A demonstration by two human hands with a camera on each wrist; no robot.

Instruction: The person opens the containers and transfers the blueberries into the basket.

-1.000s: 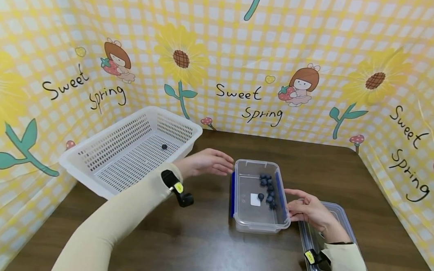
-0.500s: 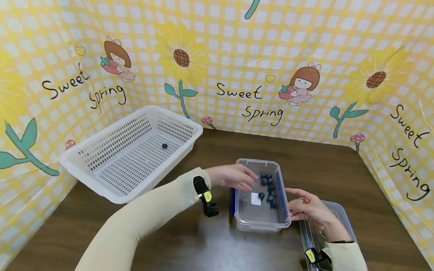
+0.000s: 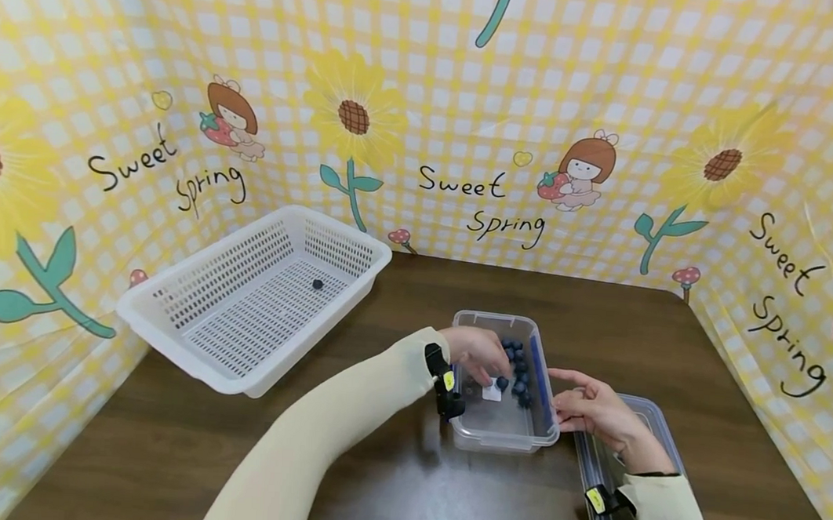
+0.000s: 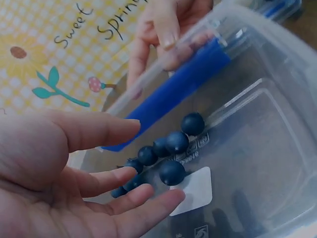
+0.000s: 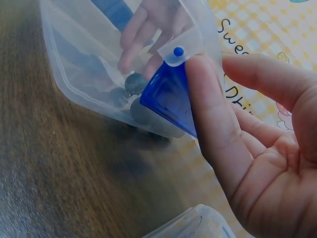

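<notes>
A clear plastic box point(image 3: 502, 436) with blue side clips stands on the table, holding several blueberries point(image 4: 177, 143) clustered along its right side. My left hand point(image 3: 481, 353) is inside the box, fingers extended and spread. Close to its fingertips, a single blueberry point(image 4: 172, 172) sits by a white square label point(image 4: 198, 193); whether they touch, I cannot tell. Nothing shows between the left thumb and fingers. My right hand point(image 3: 595, 411) rests against the box's right side, its fairly straight fingers touching the blue clip point(image 5: 171, 96).
A white slotted basket point(image 3: 250, 389) stands at the left with one blueberry point(image 3: 318, 285) in it. Under my right forearm lies a clear lid-like container piece point(image 3: 652, 418). Patterned yellow cloth point(image 3: 467, 98) walls in the brown table point(image 3: 415, 283) at the back and sides.
My left hand has moved right, from outside the box's left edge to down inside it near the blueberries. The right hand stays against the box.
</notes>
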